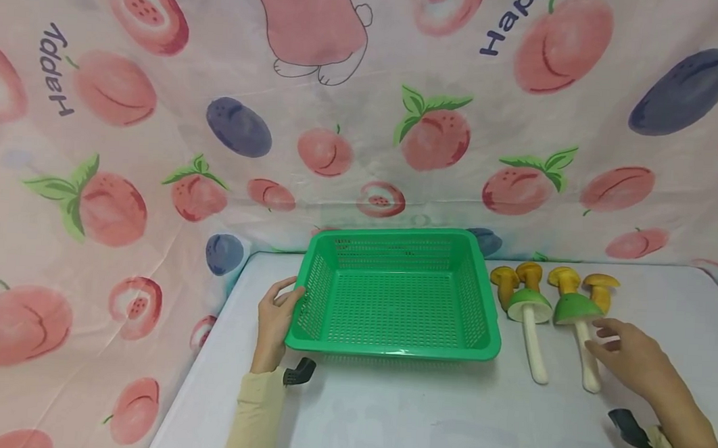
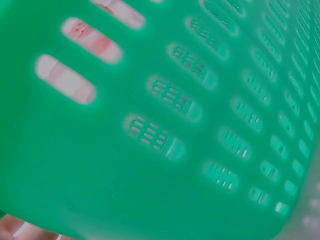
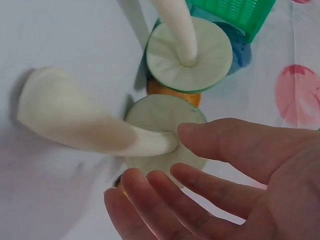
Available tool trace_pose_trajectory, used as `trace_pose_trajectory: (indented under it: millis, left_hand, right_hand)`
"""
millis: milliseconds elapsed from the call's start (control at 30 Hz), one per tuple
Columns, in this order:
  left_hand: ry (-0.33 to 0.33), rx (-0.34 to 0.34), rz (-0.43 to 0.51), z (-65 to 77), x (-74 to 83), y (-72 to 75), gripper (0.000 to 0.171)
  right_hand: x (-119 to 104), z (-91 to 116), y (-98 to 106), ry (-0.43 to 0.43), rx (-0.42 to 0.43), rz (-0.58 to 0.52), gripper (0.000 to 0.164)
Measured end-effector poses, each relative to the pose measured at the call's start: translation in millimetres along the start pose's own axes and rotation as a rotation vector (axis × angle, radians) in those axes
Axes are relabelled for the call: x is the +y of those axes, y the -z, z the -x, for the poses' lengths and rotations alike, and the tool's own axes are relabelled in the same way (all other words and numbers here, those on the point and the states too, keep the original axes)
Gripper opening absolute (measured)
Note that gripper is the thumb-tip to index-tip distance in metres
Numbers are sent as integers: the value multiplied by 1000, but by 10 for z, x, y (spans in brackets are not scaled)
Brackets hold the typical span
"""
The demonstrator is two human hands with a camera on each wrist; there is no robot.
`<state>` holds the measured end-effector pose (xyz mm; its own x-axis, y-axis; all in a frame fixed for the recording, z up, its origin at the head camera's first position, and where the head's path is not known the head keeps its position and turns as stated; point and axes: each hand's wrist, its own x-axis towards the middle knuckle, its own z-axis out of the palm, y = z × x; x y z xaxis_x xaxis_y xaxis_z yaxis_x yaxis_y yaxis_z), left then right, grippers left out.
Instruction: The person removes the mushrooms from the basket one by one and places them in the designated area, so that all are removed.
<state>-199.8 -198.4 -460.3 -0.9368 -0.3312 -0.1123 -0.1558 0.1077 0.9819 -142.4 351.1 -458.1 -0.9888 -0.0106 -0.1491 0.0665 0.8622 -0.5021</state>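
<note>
A green plastic basket point(image 1: 389, 349) with slotted walls stands on the white table. My left hand point(image 1: 274, 322) grips its left rim; the left wrist view is filled by the basket wall point(image 2: 100, 165), with bits of fingers at the lower left corner. Right of the basket lie two toy mushrooms with green caps and long white stems, a left one point(image 1: 529, 302) and a right one point(image 1: 577, 308). Beside the right one, my right hand point(image 1: 635, 357) has its thumb and fingers spread about the stem point(image 3: 100, 125), thumb tip close to where stem meets cap.
Several yellow-brown mushrooms lie behind the green ones, among them one point(image 1: 504, 284) near the basket and one point(image 1: 600, 289) farthest right. A fruit-printed cloth point(image 1: 363, 150) hangs behind the table point(image 1: 398, 415) and down its left side.
</note>
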Motion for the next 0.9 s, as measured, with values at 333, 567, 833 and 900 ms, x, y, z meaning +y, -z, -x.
trace_pose_trajectory:
  millis: [333, 567, 833, 900]
  left_hand:
    - [8, -8, -48, -23, 9, 41, 41]
    - [-50, 7, -21, 28, 79, 126, 38]
    - [-128, 24, -28, 135, 268, 243, 36]
    - [-151, 19, -33, 164, 330, 246, 35]
  right_hand:
    - [-209, 44, 104, 69, 76, -1, 50]
    - [-336, 104, 166, 93, 99, -6, 51]
    - [-543, 166, 192, 176, 196, -31, 49]
    - [-586, 187, 204, 201, 224, -37, 50]
